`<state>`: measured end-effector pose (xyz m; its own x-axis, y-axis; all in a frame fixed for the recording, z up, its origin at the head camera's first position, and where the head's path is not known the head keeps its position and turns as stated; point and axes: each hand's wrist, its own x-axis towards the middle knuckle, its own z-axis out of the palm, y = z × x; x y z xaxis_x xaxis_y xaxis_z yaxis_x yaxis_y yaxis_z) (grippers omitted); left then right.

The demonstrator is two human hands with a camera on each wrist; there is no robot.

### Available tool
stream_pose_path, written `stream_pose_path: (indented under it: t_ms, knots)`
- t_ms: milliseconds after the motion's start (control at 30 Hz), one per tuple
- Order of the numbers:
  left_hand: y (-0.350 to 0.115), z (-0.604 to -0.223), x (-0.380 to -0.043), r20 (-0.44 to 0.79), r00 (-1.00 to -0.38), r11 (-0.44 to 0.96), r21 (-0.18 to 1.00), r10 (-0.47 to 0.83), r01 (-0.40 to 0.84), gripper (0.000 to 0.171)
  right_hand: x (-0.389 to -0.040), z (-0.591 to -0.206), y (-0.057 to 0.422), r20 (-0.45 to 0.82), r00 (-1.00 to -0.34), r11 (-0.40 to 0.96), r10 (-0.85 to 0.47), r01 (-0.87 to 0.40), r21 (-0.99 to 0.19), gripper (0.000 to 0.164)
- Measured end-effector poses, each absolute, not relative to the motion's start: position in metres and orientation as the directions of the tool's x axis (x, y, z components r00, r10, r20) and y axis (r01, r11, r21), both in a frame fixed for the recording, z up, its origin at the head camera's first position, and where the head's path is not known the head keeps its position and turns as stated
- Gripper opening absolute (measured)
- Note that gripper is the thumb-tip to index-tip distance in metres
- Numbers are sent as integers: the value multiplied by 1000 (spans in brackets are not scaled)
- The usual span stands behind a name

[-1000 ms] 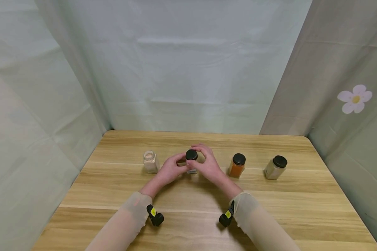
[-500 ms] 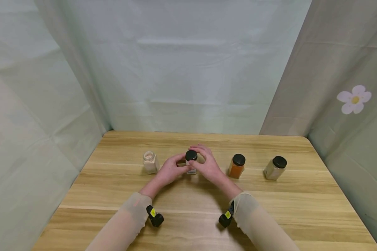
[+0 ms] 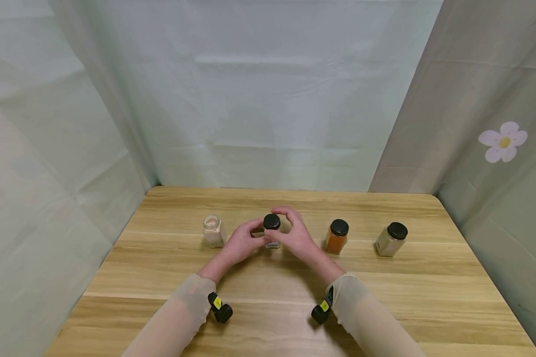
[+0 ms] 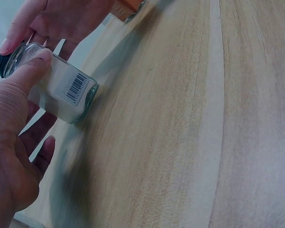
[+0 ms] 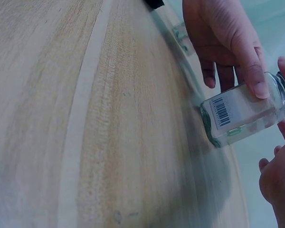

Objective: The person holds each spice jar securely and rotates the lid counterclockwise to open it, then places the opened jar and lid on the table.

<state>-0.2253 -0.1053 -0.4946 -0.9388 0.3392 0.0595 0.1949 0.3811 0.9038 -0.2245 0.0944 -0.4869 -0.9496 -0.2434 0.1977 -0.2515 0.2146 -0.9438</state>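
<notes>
A square glass jar (image 4: 61, 90) with a barcode label and a black lid (image 3: 271, 221) is between both hands near the middle of the wooden table. My left hand (image 3: 242, 241) holds the jar's body, its thumb lying along the glass in the left wrist view. From the other side, my right hand (image 3: 298, 237) pinches the lid between thumb and fingers. The jar stands upright, its base at the tabletop; whether it touches is hard to tell. To the left stands an open jar (image 3: 214, 234) with pale contents and no lid on it.
Right of the hands stand a black-lidded jar of orange contents (image 3: 336, 238) and, farther right, a black-lidded jar of pale contents (image 3: 390, 240). Pale cloth (image 3: 268, 99) hangs behind the wooden table (image 3: 268, 322) and at its sides.
My right thumb and fingers have shifted slightly around the black lid. The left hand keeps its hold, and the other jars stay where they were.
</notes>
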Motion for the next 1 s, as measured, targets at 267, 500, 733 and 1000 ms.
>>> stream_pose_path:
  t_ms: [267,500,733,1000]
  knots:
    - [-105,-495,-225,76,-937,370,906,340,207,48,-227,-487,91,207,-953,187,-222,-250,-950,54]
    - [-105,-495,-226,61,-938,378,905,340,195,49,-228,-489,91,205,-956,182,-209,-244,-953,52]
    - [-105,-496,-226,58,-940,382,904,335,192,50,-229,-490,91,224,-949,165,-219,-263,-951,49]
    - [-105,-497,-227,61,-937,365,911,345,194,47,-227,-488,93,245,-939,166,-240,-289,-943,48]
